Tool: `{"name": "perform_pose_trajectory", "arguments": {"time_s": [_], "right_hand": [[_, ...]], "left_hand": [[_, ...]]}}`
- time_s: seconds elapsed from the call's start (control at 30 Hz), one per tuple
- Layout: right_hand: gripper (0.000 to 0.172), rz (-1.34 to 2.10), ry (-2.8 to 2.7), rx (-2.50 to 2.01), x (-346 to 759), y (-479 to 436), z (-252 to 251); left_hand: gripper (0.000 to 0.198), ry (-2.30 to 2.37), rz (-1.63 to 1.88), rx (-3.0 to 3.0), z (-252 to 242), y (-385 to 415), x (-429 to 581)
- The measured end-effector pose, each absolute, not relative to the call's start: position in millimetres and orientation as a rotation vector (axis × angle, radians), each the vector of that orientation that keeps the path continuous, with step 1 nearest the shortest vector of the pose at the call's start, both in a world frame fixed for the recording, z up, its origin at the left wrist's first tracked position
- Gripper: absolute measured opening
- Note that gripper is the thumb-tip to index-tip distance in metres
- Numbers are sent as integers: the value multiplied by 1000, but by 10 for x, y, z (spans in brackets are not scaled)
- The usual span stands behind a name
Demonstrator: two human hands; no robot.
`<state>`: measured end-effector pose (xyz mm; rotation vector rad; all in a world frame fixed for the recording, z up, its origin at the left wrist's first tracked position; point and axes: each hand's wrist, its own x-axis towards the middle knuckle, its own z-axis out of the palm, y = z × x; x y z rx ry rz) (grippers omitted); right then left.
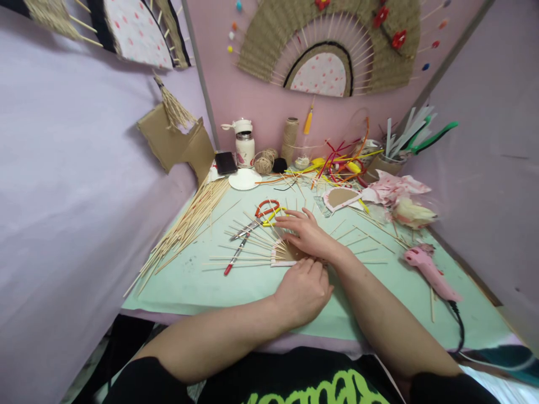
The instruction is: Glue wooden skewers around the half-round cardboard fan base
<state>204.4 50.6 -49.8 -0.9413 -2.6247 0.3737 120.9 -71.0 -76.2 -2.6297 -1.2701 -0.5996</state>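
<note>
A half-round cardboard piece [296,252] with a pink-spotted cloth edge lies on the table, thin wooden sticks [252,247] fanning out from it on both sides. My left hand [305,292] is closed, its curled fingers gripping the straight lower edge of the cardboard. Just above it, my right hand [309,233] lies over the cardboard and the upper sticks, fingers stretched out and apart. The two hands cover much of the piece's middle and right part. Beside the left sticks are scissors [248,229] with red handles and a red-capped pen [236,255].
Loose sticks [189,219] are heaped at the left. A pink glue gun [432,273] with a black cord lies at the right. Along the back stand a white bottle [245,150], twine [264,161], colourful pipe cleaners [337,163] and a holder of glue sticks [385,165]. A finished fan [320,73] hangs behind.
</note>
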Motion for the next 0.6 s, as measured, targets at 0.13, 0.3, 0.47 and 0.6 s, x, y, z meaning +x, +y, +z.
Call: {"name": "perform_pose_trajectory", "arguments": {"time_s": [0.13, 0.3, 0.47, 0.6], "right_hand": [[34, 406, -2672, -927, 2010, 476, -482], [31, 390, -2691, -924, 2003, 475, -489], [30, 389, -2694, -931, 1998, 473, -496], [29, 383, -2710, -939, 1982, 475, -520]], "left_hand": [[31, -1312, -547, -2646, -767, -706, 1212], [29, -1306, -543, -2651, -764, -703, 1215], [27, -1332, -515, -2675, -755, -701, 1220], [27, -1335, -529, -2674, -742, -699, 1224]]}}
